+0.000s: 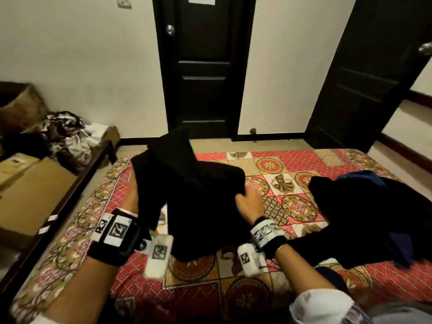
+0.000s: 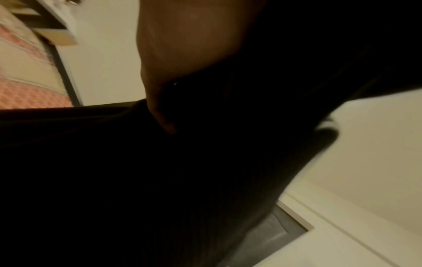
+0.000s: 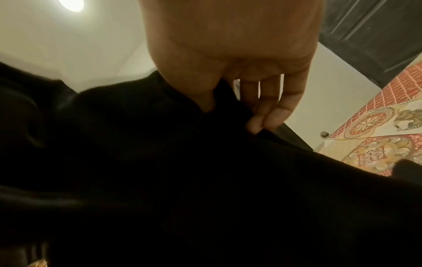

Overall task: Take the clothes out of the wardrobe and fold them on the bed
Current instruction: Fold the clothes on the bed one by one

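Two dark doors (image 1: 203, 66) face a bed (image 1: 280, 164) with a red patterned cover; cardboard boxes (image 1: 30, 183) sit left. The left hand (image 1: 132, 202), fingers hidden, and the right hand (image 1: 247, 204) each grasp a black garment (image 1: 194, 202) above the bed. More dark clothes (image 1: 374, 213) lie right.

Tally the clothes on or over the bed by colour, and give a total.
Black: 2, the black garment held up by the left hand and right hand, and the black garment in the heap on the bed.
Blue: 1, blue garment in that heap.
Total: 3
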{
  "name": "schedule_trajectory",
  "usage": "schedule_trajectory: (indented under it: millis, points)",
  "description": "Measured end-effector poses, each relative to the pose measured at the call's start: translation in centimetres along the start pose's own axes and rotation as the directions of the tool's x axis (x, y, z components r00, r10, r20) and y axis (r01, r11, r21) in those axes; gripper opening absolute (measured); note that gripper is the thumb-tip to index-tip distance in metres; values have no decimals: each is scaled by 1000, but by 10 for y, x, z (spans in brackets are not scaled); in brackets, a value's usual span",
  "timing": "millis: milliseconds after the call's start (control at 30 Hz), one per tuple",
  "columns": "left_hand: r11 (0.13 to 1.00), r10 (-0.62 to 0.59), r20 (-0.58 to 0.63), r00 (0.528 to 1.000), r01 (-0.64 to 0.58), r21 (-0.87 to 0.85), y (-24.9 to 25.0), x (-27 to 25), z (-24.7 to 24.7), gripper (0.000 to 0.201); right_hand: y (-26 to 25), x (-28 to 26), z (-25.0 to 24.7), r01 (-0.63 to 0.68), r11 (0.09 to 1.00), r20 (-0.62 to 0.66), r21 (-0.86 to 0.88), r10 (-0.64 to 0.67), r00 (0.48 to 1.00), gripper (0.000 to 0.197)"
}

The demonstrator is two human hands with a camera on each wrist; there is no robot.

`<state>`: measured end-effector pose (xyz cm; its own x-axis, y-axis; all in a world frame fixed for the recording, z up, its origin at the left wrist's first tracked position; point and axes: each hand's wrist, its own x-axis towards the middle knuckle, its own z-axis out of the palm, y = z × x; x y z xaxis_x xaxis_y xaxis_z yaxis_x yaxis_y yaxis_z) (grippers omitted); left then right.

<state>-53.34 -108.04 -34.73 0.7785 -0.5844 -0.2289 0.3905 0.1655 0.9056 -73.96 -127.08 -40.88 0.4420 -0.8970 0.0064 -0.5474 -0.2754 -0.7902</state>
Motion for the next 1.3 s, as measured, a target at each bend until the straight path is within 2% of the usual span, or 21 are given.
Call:
schedule_trajectory:
  millis: [33, 133, 200, 267, 333, 400, 433, 500, 567, 600, 700, 767, 867, 933, 1000, 1067, 1133, 1200, 1233, 1267, 1300]
  points:
    - [1000, 2, -23, 1000, -2, -7, 3, 3, -7, 44, -7, 2, -9, 6, 1000, -34, 24, -5, 999, 26]
    - [989, 76, 32, 997, -72, -131, 18, 17, -15, 23, -39, 5, -41, 50, 995, -85, 89, -43, 995, 32]
    - [991, 100, 3, 995, -99, -93, 25, 22, -10, 13, -53, 8, -55, 80, 982, -68, 171, -70, 995, 36]
    - [987, 159, -9, 987, -158, 22, 18, 26, -15, 11, -62, 6, -62, 57, 962, 4, 268, -60, 998, 28]
    - [969, 190, 71, 979, -199, 145, 6, 18, -14, 25, -66, 0, -61, -4, 923, 125, 386, -48, 991, 14]
    - [931, 187, 248, 951, -252, 263, -11, -2, -1, 59, -69, -7, -56, -107, 871, 234, 480, -10, 972, 11]
    - [901, 160, 357, 920, -284, 328, -23, -11, 8, 73, -70, -11, -53, -156, 852, 291, 500, 4, 957, 13]
    - [828, 28, 553, 833, -330, 454, -58, -34, 22, 90, -74, -19, -50, -224, 819, 404, 529, -10, 915, 13]
    - [769, -74, 645, 760, -369, 522, -96, -50, 35, 98, -80, -29, -55, -279, 774, 483, 569, -40, 875, 13]
    - [752, -84, 655, 751, -384, 536, -110, -52, 40, 100, -84, -34, -61, -294, 757, 508, 584, -58, 860, 12]
    - [766, -72, 575, 815, -325, 555, -126, -44, 42, 104, -96, -48, -86, -284, 729, 544, 623, -143, 827, 10]
    - [759, -28, 555, 832, -343, 553, -126, -37, 41, 94, -99, -53, -102, -242, 754, 533, 610, -165, 830, 14]
    - [724, -7, 648, 762, -443, 528, -117, -35, 46, 68, -95, -53, -118, -218, 794, 521, 567, -141, 842, 22]
    - [700, -48, 676, 735, -458, 548, -111, -38, 49, 55, -91, -54, -124, -234, 786, 522, 572, -128, 843, 15]
    - [689, -39, 695, 718, -484, 539, -114, -31, 48, 35, -87, -56, -126, -236, 770, 520, 593, -142, 842, 12]
    - [700, -23, 653, 757, -454, 551, -117, -25, 43, 26, -84, -58, -128, -216, 762, 515, 610, -175, 839, 19]
    - [766, 58, 542, 839, -385, 515, -102, -23, 44, 23, -81, -57, -134, -171, 785, 489, 596, -185, 853, 31]
    - [855, 167, 335, 927, -305, 419, -71, -6, 44, 28, -71, -43, -143, -112, 821, 374, 559, -129, 918, 42]
    - [878, 213, 216, 953, -284, 385, -51, 7, 42, 33, -63, -33, -149, -92, 831, 291, 548, -86, 953, 40]
    - [888, 272, 103, 957, -291, 356, -28, 25, 38, 33, -51, -19, -156, -89, 831, 215, 550, -37, 976, 36]
    - [874, 337, 36, 941, -327, 359, -4, 42, 33, 27, -42, -8, -162, -103, 829, 154, 549, 20, 988, 34]
